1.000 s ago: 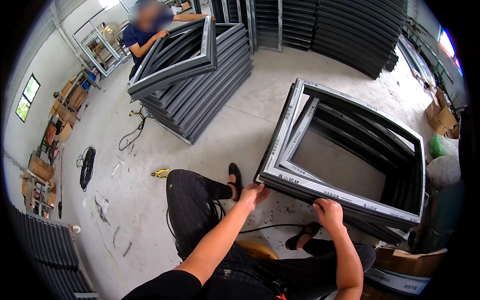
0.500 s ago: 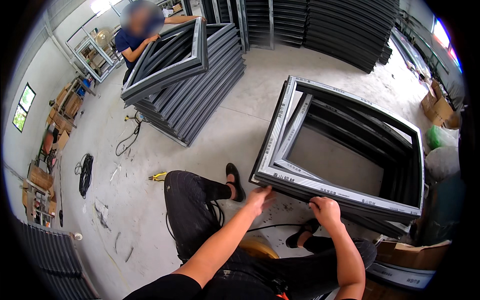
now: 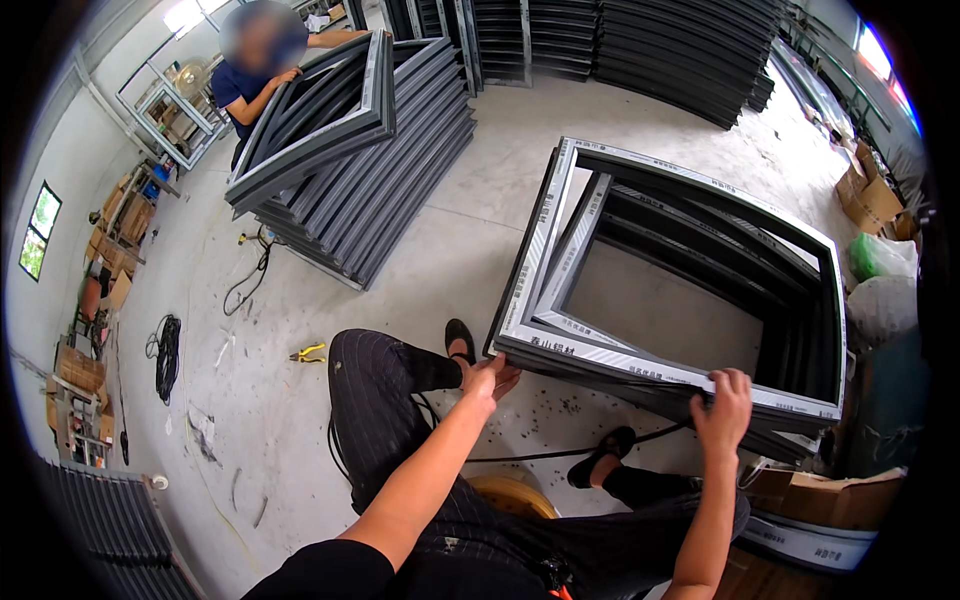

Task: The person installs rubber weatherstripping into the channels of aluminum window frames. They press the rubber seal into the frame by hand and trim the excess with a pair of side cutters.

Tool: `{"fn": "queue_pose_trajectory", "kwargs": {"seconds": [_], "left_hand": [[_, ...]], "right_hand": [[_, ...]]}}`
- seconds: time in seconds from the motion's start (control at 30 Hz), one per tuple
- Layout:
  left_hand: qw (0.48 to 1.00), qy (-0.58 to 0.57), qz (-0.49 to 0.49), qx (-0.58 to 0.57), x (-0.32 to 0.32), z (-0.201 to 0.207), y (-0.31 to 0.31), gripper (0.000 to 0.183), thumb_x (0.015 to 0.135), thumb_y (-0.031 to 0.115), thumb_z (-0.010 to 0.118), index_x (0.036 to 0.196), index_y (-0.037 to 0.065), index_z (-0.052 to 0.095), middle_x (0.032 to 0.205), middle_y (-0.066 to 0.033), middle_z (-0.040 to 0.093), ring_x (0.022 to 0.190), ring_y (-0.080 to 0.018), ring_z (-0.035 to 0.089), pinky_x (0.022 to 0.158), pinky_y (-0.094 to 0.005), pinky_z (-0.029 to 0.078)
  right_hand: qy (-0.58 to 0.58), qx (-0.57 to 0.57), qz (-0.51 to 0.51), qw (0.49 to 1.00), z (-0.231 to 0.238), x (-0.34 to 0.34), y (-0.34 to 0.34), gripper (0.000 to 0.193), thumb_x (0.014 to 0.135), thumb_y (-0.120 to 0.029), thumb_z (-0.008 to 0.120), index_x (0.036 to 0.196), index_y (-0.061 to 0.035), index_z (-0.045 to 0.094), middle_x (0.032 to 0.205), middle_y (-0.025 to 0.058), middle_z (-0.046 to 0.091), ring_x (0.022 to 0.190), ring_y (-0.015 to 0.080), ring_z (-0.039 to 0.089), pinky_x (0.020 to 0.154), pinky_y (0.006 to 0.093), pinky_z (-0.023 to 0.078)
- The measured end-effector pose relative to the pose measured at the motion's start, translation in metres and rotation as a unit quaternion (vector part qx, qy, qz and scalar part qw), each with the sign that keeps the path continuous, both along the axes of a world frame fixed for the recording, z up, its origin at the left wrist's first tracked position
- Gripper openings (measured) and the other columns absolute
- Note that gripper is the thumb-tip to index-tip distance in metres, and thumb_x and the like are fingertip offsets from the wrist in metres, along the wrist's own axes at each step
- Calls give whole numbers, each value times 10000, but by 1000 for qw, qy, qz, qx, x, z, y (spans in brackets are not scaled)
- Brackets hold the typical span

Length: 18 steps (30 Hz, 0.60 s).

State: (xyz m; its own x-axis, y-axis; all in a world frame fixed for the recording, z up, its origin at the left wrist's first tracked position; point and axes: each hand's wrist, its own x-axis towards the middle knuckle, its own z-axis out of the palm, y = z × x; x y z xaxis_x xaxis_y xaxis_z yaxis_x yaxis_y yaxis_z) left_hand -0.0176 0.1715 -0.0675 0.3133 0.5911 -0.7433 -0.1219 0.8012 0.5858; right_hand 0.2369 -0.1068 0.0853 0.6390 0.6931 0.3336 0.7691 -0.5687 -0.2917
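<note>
A rectangular black window frame (image 3: 535,345), its face covered with printed white protective film, lies on top of other dark frames in front of me. One frame within the pile (image 3: 580,240) sits skewed. My left hand (image 3: 488,380) is at the near-left corner, its fingers stretched out below the edge; whether they touch it I cannot tell. Farther right, my right hand (image 3: 722,412) wraps round the near edge, fingertips over the filmed face and thumb at the side. Beneath the pile's near side, a thin black cord (image 3: 570,457) runs up toward my right hand.
At the upper left, another person (image 3: 245,95) holds a frame on a tall stack of frames (image 3: 385,190). Yellow-handled pliers (image 3: 308,353) and a coiled black cable (image 3: 168,355) lie on the floor. Cardboard boxes (image 3: 868,190) stand at the right. A yellow round object (image 3: 512,495) is under me.
My right hand has moved right along the near edge, its fingers now over the frame's face. My left hand has shifted slightly left to the corner. The whole view has shifted a little.
</note>
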Motion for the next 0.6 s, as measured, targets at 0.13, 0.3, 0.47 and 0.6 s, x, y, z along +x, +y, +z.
{"fn": "queue_pose_trajectory", "kwargs": {"seconds": [0.13,0.3,0.47,0.6], "left_hand": [[998,54,10,9,10,17,4,222,934,223,627,1013,24,566,893,-127,671,831,-261,681,737,-361,589],[995,71,14,68,20,1,48,200,943,210,612,928,12,602,792,-104,671,651,-211,663,559,-288,565],[997,61,-9,56,58,-27,177,202,938,215,618,915,14,626,795,-82,679,636,-203,657,534,-274,547],[998,33,12,53,101,-20,260,192,934,220,623,937,30,653,845,-77,696,698,-210,670,611,-328,569]], "right_hand": [[-46,-8,-19,999,-12,50,-29,420,666,-161,695,1055,-22,615,1092,162,603,1071,354,539,961,429,407],[25,-65,35,997,-48,86,-30,235,696,-229,714,748,-16,630,762,151,590,799,348,576,744,452,448],[20,-17,41,999,-61,68,22,257,671,-246,725,690,-24,598,689,147,568,695,353,578,654,455,467],[46,3,-17,999,-61,32,99,288,732,-308,727,759,-32,651,748,156,616,723,358,604,656,455,485]]}}
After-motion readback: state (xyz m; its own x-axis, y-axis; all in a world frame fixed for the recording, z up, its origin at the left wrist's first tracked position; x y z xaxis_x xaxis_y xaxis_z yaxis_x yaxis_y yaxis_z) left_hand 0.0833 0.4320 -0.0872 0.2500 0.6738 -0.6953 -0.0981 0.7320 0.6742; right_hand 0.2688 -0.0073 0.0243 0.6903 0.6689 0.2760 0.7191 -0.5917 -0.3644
